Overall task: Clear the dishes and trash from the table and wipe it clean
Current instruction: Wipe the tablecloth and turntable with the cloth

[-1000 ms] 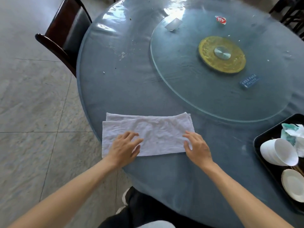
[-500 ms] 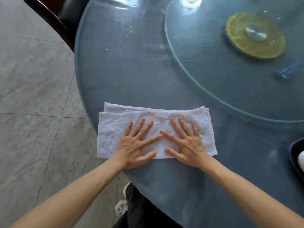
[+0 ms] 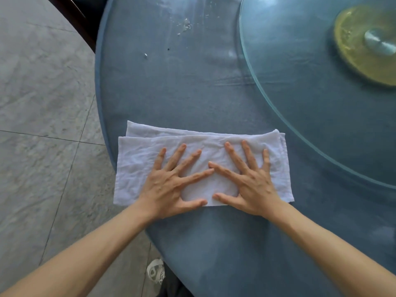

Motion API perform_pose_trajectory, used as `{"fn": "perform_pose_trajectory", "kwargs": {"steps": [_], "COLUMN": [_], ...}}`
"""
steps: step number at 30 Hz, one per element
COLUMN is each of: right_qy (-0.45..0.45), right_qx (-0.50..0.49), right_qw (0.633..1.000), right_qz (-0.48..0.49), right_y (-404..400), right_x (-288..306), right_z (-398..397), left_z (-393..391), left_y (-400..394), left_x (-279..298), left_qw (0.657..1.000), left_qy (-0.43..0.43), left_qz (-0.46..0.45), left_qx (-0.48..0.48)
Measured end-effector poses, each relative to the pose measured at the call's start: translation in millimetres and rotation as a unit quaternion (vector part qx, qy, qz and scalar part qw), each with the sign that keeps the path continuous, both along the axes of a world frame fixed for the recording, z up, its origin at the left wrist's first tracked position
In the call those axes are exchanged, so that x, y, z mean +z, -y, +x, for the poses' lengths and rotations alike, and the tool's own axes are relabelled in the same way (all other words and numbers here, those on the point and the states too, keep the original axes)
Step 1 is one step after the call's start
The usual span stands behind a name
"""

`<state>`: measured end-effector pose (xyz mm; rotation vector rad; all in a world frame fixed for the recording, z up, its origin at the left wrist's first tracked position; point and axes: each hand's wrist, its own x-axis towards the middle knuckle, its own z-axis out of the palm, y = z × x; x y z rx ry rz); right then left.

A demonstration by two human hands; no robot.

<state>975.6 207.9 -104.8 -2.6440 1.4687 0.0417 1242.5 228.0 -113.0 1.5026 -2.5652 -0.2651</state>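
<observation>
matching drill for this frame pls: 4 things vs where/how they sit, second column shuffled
Things:
1. white cloth
2. left hand
3. glass turntable
4. crumbs

Places/states:
A. far side of the table, beyond the cloth
B. folded flat at the table's near edge
C. upper right, over a gold hub
D. spread flat on the cloth, beside the right hand

Pairs: 1-B, 2-D, 3-C, 4-A

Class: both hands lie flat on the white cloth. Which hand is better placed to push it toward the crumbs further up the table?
Probably the left hand: the crumbs lie ahead on its side; the right hand would reach across.
</observation>
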Motion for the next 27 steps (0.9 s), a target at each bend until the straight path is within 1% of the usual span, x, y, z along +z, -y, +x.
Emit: {"fn": "perform_pose_trajectory", "kwargs": {"steps": [6,10,13,19,27], "right_qy": [-0.01,-0.005,-0.009,-0.021,-0.006], "right_qx": [-0.035,-0.059,-0.059,-0.042,-0.097], "right_qw": [0.999,0.998,0.998,0.999,0.995], "right_qz": [0.01,0.009,0.014,0.013,0.034], "right_y": [105,159,188,217,294], "right_x": [-3,-3,-2,-2,0], "right_z": [61,82,90,97,129], "left_z": [56,76,83,92,121], "left_y": [112,178,203,227,324], "left_x": [0,4,3,2,1], "left_qw": [0.997,0.998,0.998,0.999,0.999], "left_qy": [0.055,0.047,0.036,0.027,0.028], "left_qz": [0.021,0.034,0.032,0.04,0.042], "left_qx": [0.042,0.033,0.037,0.025,0.006]}}
